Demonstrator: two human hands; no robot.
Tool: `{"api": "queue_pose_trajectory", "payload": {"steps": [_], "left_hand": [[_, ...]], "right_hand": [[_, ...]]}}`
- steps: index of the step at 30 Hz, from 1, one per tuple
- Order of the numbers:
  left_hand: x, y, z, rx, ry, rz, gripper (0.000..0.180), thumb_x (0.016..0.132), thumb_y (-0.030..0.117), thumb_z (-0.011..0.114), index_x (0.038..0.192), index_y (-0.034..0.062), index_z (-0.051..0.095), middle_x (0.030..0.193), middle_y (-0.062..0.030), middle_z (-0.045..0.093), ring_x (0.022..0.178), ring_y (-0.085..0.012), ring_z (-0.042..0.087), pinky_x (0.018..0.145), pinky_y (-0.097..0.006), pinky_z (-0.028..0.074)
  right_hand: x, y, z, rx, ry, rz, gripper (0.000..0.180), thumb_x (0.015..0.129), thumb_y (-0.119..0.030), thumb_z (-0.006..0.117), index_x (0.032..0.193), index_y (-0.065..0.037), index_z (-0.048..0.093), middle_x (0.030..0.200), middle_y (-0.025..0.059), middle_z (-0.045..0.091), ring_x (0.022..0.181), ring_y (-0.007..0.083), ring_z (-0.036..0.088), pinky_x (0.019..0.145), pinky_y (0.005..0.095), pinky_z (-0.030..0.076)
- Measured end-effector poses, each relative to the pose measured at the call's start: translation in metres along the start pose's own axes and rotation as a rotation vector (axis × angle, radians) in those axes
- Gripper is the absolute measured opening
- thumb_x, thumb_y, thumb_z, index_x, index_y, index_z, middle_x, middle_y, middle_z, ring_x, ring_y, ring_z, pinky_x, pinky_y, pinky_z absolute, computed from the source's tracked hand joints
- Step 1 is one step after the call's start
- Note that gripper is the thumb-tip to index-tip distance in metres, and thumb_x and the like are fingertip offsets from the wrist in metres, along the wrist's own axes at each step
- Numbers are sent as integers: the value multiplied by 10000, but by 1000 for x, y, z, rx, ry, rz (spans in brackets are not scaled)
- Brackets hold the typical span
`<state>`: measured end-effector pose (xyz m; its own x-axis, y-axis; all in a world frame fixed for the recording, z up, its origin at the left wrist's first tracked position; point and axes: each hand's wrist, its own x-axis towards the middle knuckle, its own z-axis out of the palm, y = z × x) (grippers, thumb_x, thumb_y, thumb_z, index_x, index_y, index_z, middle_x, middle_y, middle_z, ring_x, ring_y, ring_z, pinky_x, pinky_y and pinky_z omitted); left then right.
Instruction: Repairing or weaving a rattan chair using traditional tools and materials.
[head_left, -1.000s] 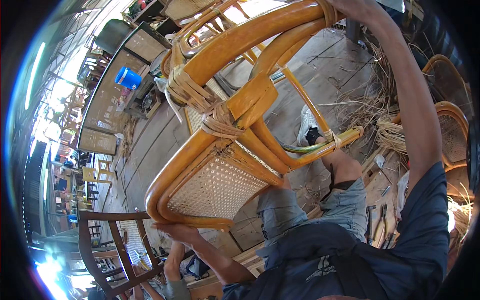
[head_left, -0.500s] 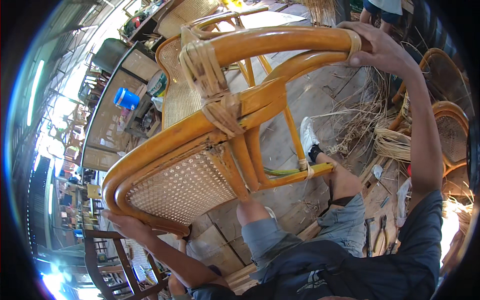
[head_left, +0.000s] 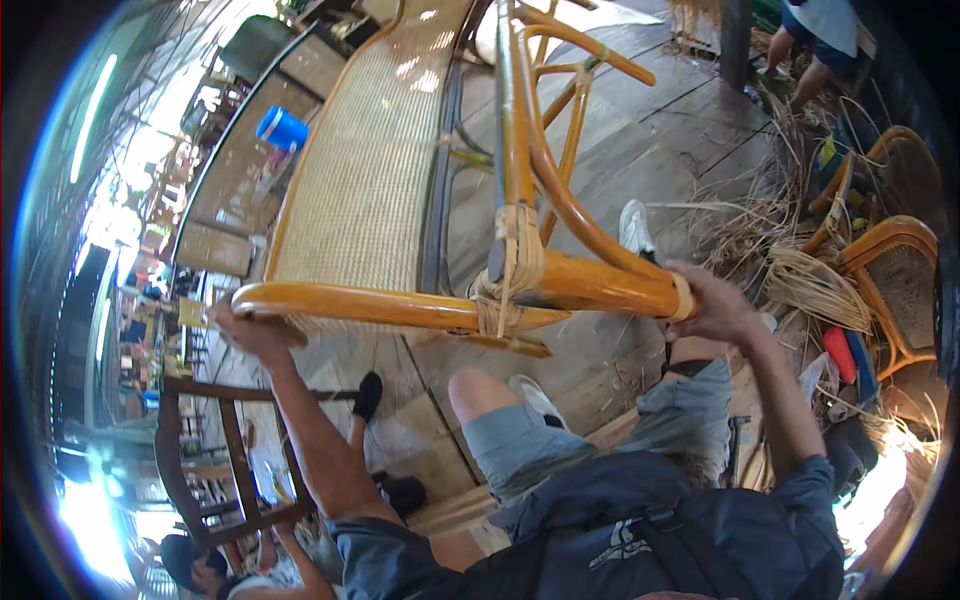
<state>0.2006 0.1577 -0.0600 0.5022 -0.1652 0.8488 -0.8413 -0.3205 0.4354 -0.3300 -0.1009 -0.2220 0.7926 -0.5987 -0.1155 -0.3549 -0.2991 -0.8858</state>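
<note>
A glossy orange-brown rattan chair frame is held up in front of me, tilted. My left hand is closed round its rounded left end. At the other end, my right hand grips the thick rattan pole beside a pale wrapped band. Flat cane strips bind the joint between the poles in the middle. A long woven cane panel stretches away behind the near rail; where it joins the frame is hidden.
Loose cane strips and a coiled bundle lie on the floor at right, near another rattan chair. A dark wooden frame stands at lower left, with a person beside it. A blue container is at upper left.
The chair frame has turned and tipped in my hands, so its small cane panel no longer shows. My right hand has come down and my left hand has risen.
</note>
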Motion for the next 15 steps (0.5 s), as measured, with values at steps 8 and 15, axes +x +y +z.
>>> {"api": "queue_pose_trajectory", "payload": {"steps": [8, 15], "left_hand": [[-43, -32, -13, -385, -26, -274, 571, 926, 458, 173, 789, 27, 522, 703, -61, 508, 653, -168, 484, 659, -290, 428], [-63, -12, -17, -553, 5, -352, 492, 920, 420, 248, 823, 15, 511, 700, -56, 496, 666, -141, 484, 654, -252, 421]], "right_hand": [[6, 87, 178, -12, 73, -97, 908, 557, -188, 815, 1302, -32, 320, 1094, 200, 527, 1039, 367, 500, 898, 401, 397], [4, 91, 199, -105, 104, 6, 888, 575, -208, 798, 1300, -46, 312, 1067, 214, 531, 1007, 390, 495, 868, 435, 408]]}}
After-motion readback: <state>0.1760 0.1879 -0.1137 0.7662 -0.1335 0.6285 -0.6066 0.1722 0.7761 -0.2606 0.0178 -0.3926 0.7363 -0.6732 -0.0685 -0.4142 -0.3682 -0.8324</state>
